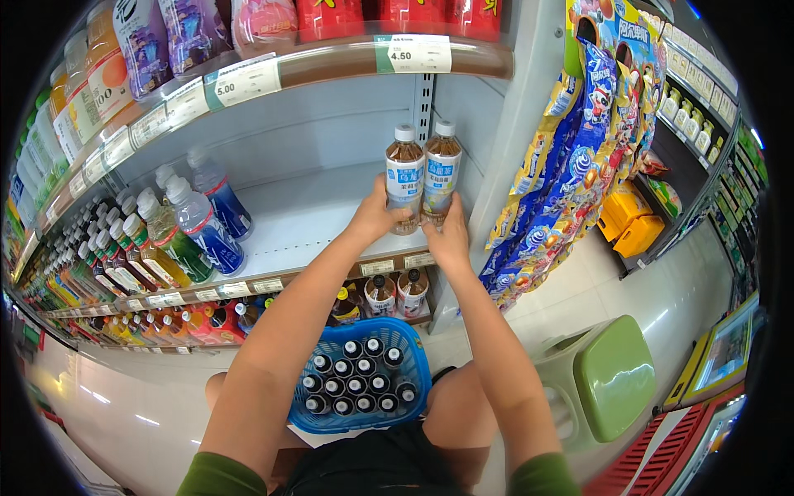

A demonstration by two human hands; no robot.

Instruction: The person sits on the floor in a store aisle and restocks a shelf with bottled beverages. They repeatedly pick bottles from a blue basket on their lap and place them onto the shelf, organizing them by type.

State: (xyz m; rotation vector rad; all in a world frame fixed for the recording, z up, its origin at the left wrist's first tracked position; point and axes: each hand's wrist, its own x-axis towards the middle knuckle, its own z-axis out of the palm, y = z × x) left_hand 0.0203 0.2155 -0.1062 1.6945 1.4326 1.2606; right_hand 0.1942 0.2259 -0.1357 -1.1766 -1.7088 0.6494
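Observation:
Two bottles of brown tea with white caps and white-and-blue labels stand upright, side by side, at the right end of the white shelf (298, 214). My left hand (379, 211) grips the lower part of the left tea bottle (405, 180). Around the base of the right tea bottle (441, 173) my right hand (448, 232) is closed. Below my arms, a blue plastic basket (417, 347) holds several dark-capped bottles (356, 384), set upright and close together.
Blue-labelled drink bottles (211, 232) stand further left on the shelf. Snack packets (574, 161) hang in strips beside the shelf's right upright. A green-topped plastic stool (614, 378) is on the floor at right. Overhead runs another shelf edge (335, 62) with price tags.

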